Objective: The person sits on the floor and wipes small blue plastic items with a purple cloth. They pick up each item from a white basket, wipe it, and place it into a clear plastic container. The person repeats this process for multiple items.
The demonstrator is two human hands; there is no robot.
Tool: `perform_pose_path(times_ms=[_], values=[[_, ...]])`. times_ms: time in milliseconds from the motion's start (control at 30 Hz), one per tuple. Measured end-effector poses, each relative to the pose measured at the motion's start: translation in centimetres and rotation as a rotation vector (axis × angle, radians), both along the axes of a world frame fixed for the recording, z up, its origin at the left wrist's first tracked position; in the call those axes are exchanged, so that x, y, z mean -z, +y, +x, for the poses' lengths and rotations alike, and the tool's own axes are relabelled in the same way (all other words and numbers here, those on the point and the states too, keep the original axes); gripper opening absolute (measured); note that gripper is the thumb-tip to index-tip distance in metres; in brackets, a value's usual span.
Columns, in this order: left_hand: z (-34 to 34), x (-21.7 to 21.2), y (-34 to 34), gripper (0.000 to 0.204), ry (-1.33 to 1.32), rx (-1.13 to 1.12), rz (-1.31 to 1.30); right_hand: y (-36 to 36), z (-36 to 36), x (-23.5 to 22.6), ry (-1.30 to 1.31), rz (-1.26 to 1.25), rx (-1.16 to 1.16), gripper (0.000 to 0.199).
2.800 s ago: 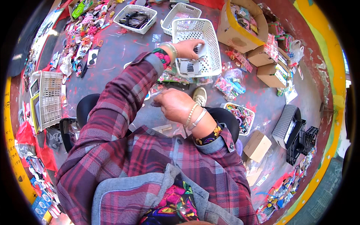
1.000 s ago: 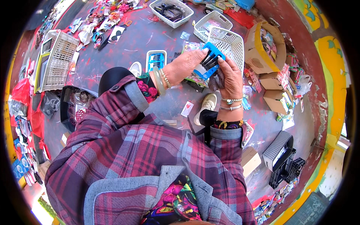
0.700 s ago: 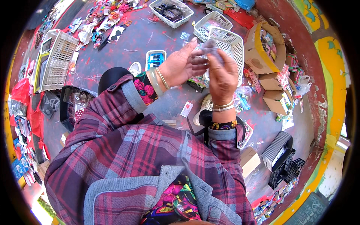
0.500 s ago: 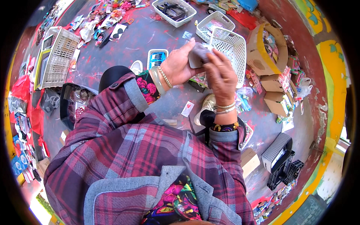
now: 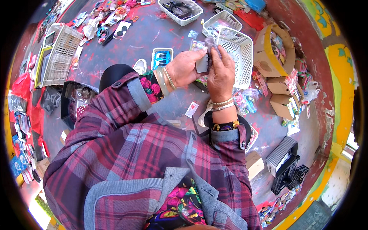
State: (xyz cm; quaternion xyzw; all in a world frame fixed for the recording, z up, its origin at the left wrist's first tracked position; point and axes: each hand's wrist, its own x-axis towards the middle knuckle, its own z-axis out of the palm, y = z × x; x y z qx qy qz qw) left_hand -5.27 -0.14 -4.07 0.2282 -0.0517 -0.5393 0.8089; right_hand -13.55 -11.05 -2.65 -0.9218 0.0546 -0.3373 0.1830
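Note:
In front of me my left hand (image 5: pixel 184 68) pinches a small pale card (image 5: pixel 202 64) with dark, tooth-like marks along its right edge. The fingers of my right hand (image 5: pixel 222 75) are closed on a greyish-purple, partly see-through piece (image 5: pixel 209 43) at the card's upper right. Whether that piece is fixed to the card I cannot tell. Just beyond my right fingers stands a white perforated plastic basket (image 5: pixel 245 57). Left of my left hand is a small white tray (image 5: pixel 162 49) holding blue packs with black items.
Another white basket (image 5: pixel 227 16) and one with black items (image 5: pixel 199 11) stand farther off. Cardboard boxes (image 5: pixel 262 61) are at the right, a crate (image 5: pixel 61 57) at the left. A card with a red mark (image 5: pixel 191 109) lies near my shoes. Small goods lie scattered around.
My right hand has moved slightly down and left, and its motion blur is gone. The greyish-purple piece now shows above the fingers, and the card's toothed edge has come into sight.

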Motion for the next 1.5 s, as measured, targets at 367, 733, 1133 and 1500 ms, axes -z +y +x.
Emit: perform_pose_path(times_ms=[367, 733, 1133, 1500], values=[[7.9, 3.1, 5.3, 0.031, -0.383, -0.202, 0.520, -1.4, -1.6, 1.4, 0.172, 0.252, 0.087, 0.026], [9.1, 22.9, 8.9, 0.025, -1.109, -0.075, 1.548, 0.7, -1.2, 0.5, 0.231, 0.306, -0.097, 0.023], [8.7, 30.6, 6.3, 0.021, -1.401, -0.036, 1.680, 1.4, -1.6, 0.1, 0.410, 0.348, -0.163, 0.030], [9.6, 35.6, 5.7, 0.028, -1.388, 0.125, 1.686, 1.5, -1.3, 0.4, 0.515, 0.479, -0.199, 0.028]])
